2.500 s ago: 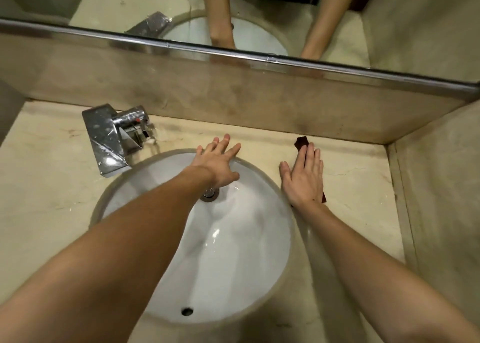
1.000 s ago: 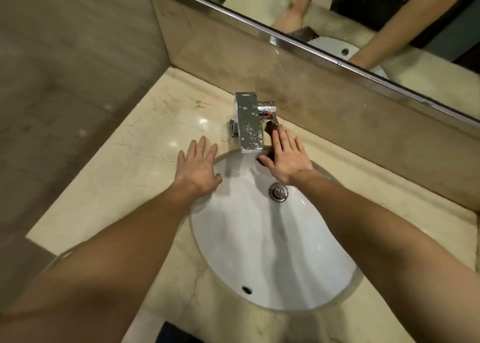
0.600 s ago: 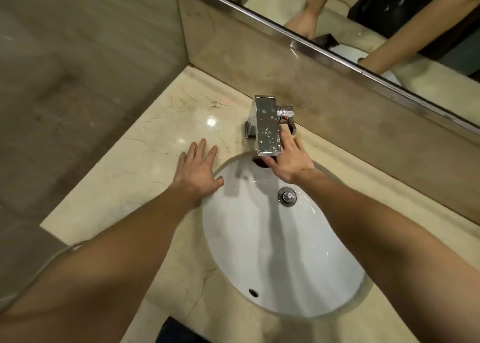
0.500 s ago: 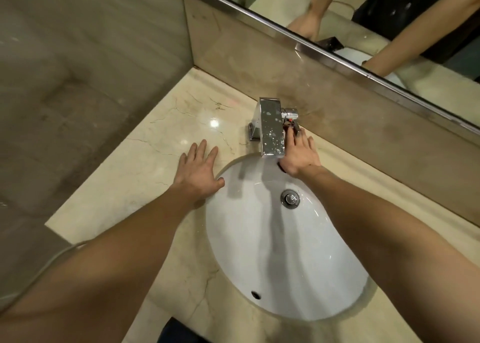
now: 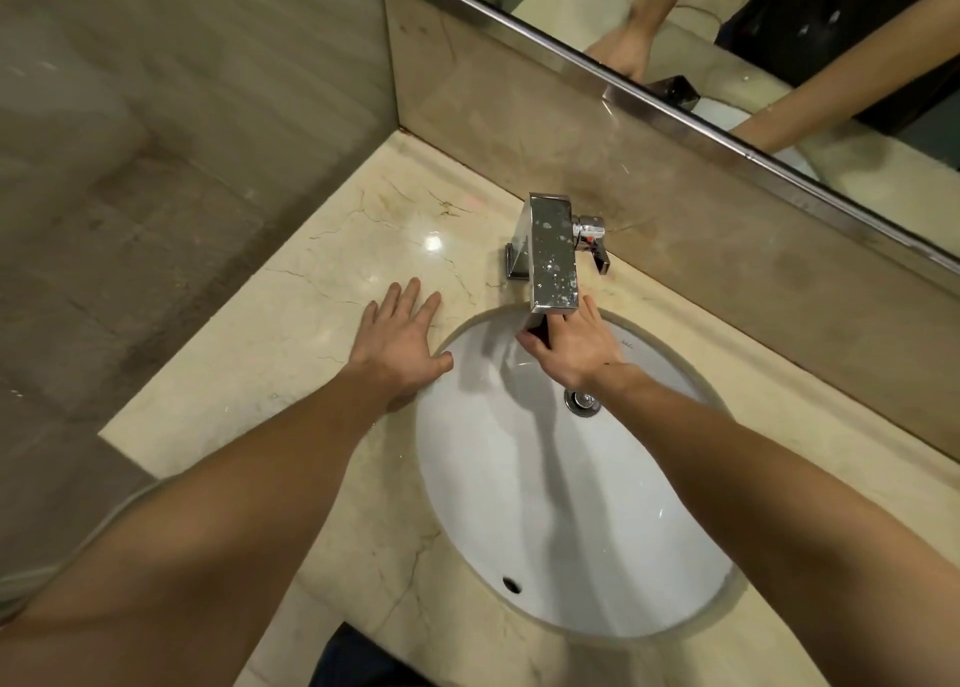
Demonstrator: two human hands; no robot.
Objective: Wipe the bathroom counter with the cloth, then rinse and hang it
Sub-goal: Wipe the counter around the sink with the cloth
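White sink basin (image 5: 571, 530) nearest you. Your left hand (image 5: 400, 338) lies flat, fingers spread, on marble table (image 5: 311, 333) beside basin. Your right hand (image 5: 571, 346), fingers straight, presses dark cloth (image 5: 537, 328) at far rim, under chrome faucet (image 5: 553, 255). Mirror (image 5: 779, 36) beyond.

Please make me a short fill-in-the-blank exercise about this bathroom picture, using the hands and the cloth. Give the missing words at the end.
1. The left hand lies flat on the marble ____.
2. The right hand presses the dark cloth under the spout of the ____.
3. The drain sits in the white ____.
Missing words: counter; faucet; sink.
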